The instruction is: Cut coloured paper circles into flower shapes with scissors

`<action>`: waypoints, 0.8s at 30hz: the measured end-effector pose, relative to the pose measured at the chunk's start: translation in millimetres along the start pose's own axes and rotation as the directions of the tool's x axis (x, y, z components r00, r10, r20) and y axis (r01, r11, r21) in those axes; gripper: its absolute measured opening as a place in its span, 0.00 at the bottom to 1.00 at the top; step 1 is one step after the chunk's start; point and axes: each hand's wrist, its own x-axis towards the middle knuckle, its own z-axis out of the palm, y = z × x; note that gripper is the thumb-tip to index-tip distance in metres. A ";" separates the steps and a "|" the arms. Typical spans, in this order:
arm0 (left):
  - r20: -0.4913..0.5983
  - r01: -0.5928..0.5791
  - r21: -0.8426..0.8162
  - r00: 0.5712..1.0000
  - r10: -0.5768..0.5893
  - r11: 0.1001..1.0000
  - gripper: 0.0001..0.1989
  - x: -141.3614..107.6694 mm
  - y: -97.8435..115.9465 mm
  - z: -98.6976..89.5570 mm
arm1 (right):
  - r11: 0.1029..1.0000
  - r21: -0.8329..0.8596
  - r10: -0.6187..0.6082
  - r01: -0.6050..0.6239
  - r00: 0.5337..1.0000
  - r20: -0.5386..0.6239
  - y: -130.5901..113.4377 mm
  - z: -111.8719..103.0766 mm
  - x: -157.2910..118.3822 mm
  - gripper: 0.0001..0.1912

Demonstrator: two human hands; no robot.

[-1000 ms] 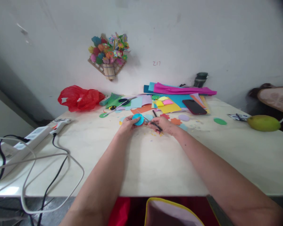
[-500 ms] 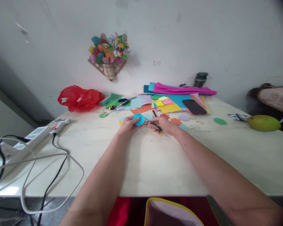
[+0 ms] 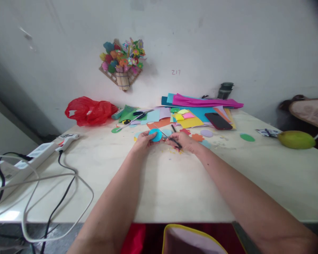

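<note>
A round blue paper disc [image 3: 155, 135] is pinched between the thumb and fingers of my left hand [image 3: 144, 140]. Close by on the right, my right hand [image 3: 184, 140] grips dark-handled scissors [image 3: 176, 142], whose blades point up and left toward the disc. Whether the blades touch the paper cannot be made out. Behind and beside my right hand lie a red paper flower [image 3: 185, 131], an orange paper flower [image 3: 197, 137] and a lilac oval [image 3: 206, 133]. Small yellow scraps [image 3: 172, 151] are scattered below my hands.
Coloured sheets [image 3: 193, 122], a phone [image 3: 218, 121] and a second pair of scissors [image 3: 140, 114] lie toward the back. A red plastic bag [image 3: 91, 111] is at the back left. Cables and a power strip [image 3: 38, 153] occupy the left; a yellow-green fruit [image 3: 296, 139] sits right.
</note>
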 end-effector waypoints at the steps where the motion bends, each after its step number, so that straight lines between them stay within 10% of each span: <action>1: 0.001 -0.002 0.000 1.000 0.002 1.000 0.15 -0.2 0.1 0.1 | 1.000 -0.004 -0.014 0.014 1.000 0.003 0.4 -0.5 0.2 0.04; 24: 0.208 0.018 0.091 0.977 -0.037 0.996 0.14 -1.8 1.0 -4.9 | 0.961 -0.245 -0.083 0.131 0.977 0.194 -1.9 -13.6 -10.4 0.15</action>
